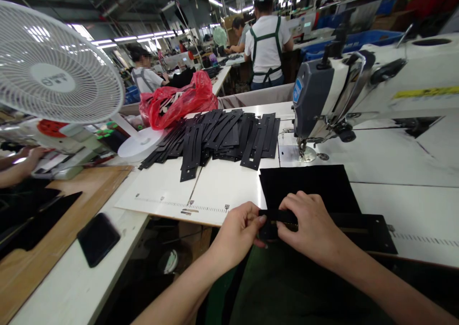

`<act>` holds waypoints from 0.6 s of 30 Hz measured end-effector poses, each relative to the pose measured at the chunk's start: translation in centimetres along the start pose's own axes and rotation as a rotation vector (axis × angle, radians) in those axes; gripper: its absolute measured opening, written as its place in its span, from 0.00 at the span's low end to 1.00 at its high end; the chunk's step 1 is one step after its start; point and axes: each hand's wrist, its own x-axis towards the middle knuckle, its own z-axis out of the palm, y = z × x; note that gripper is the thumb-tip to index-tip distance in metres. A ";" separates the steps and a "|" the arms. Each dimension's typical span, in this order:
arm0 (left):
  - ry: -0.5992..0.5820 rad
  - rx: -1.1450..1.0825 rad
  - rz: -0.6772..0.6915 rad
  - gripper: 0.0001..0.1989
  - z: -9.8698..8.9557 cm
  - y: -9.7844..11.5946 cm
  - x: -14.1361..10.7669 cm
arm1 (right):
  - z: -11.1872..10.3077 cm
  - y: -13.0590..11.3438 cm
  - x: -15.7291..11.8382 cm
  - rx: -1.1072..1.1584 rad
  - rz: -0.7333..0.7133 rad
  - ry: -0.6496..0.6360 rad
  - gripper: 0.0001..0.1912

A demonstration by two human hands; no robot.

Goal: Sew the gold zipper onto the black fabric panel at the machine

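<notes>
My left hand (242, 232) pinches the left end of a black slotted strip (373, 232) at the table's front edge. Further right along the same strip, my right hand (304, 222) is closed on it, with a dark band and a thin gold-coloured line showing between the fingers. A black fabric piece (311, 186) lies flat just behind my hands. Beyond it stands the sewing machine (311, 95), its needle area over a metal plate. Many similar black strips (222, 136) lie in a loose pile on the white table (161, 184).
A white fan (139, 143) and a red plastic bag (179, 102) stand behind the pile. On the left ledge lies a black phone (98, 239). Another person's arms (21, 167) show at the far left; people work further back.
</notes>
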 end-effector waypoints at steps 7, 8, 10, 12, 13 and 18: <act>-0.003 -0.012 -0.010 0.14 0.1 -0.1 -0.1 | 0.1 -0.1 -0.1 0.003 -0.021 0.023 0.02; -0.004 -0.013 -0.009 0.14 0.1 -0.1 -0.1 | 0.1 -0.1 -0.1 0.000 -0.021 0.024 0.02; -0.008 -0.009 -0.003 0.14 0.1 -0.1 -0.1 | 0.0 0.0 0.0 -0.006 -0.024 0.022 0.03; -0.018 -0.010 -0.005 0.14 0.0 -0.1 0.0 | -0.4 0.2 -0.2 0.014 -0.037 -0.002 0.03; -0.022 -0.014 -0.008 0.14 0.0 -0.1 0.0 | -0.8 0.5 -0.4 0.042 -0.044 -0.017 0.02; -0.029 -0.020 0.032 0.16 -0.1 -0.2 -0.2 | -2.8 3.9 -3.4 0.087 -0.068 0.120 0.11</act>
